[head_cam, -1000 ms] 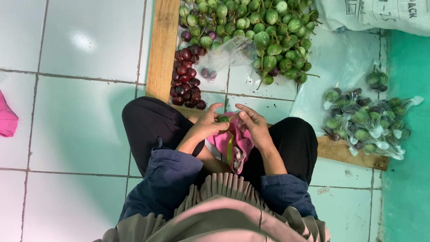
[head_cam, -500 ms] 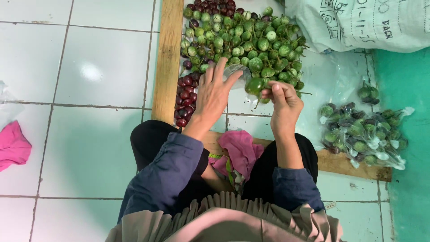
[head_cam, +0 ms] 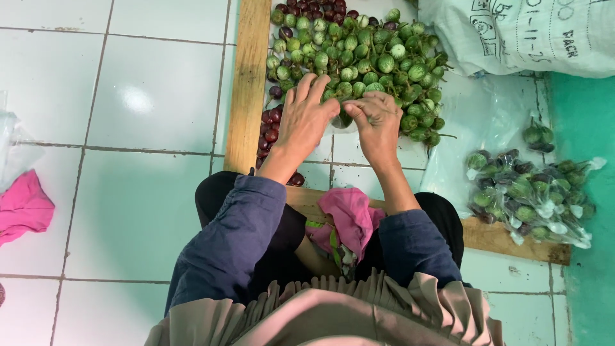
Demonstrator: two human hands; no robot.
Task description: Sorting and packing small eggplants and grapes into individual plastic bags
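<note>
Left hand (head_cam: 306,118) & right hand (head_cam: 378,122) meet at the near edge of a heap of small round green eggplants (head_cam: 365,61), fingertips pinched together on a fruit or two between them; exactly what each holds can't be told, fingers curled close, neither hand spread wide. Both forearms, in dark blue sleeves (head_cam: 237,237), reach out from a person seated on white floor tiles (head_cam: 128,192). Left of the heap, touching it, a smaller run of dark purple fruits (head_cam: 272,125) lies along a wooden plank (head_cam: 246,90). A pink cloth (head_cam: 349,218) sits in the lap, nearer than the heap. Right of the heap, well apart, clear plastic bags packed w/ green eggplants (head_cam: 528,205) rest by a second plank. Beyond the heap to the right, a white woven sack (head_cam: 532,35). Far left of the heap, another pink cloth (head_cam: 22,208) at frame edge
</note>
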